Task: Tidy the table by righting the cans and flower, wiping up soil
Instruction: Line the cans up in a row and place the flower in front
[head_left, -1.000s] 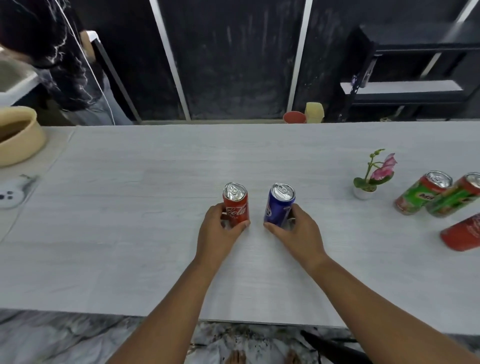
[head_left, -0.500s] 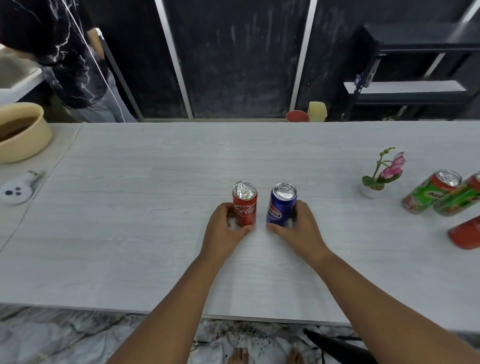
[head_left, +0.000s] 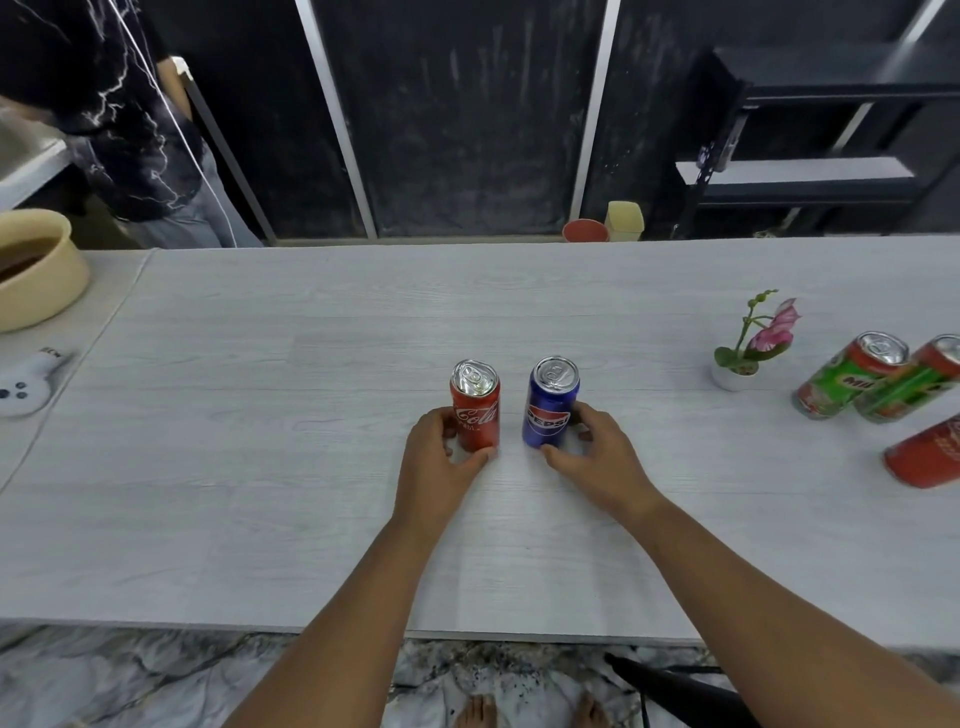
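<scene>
Cans are seen upright side by side near the middle of the pale wood-grain counter (head_left: 260, 467): a red Coca-Cola can (head_left: 475, 405) and a blue Pepsi can (head_left: 551, 401), a narrow gap being left between them. The Coca-Cola can is gripped low on its body by the left hand (head_left: 434, 457), whose fingers (head_left: 447, 418) are curled around its left side while the thumb is pressed near its base. The Pepsi can is held in the same way by the right hand (head_left: 592, 460), its fingers (head_left: 584, 415) wrapped around the can's right side and the thumb laid against the base at the front. Well to the right of the right-hand fingers, a small potted flower (head_left: 748, 345) with a pink bloom is seen standing upright in a white pot. Further right, two green Milo cans (head_left: 852, 376) are seen close together, and a second red can (head_left: 924, 452) is cut off by the frame edge just in front of them. Far to the left of the left-hand fingers, a beige bowl (head_left: 36, 275) and a small white device (head_left: 23, 382) are placed on an adjoining surface. Beyond the counter's far edge, a person in dark patterned clothing (head_left: 119, 119) is partly seen.
</scene>
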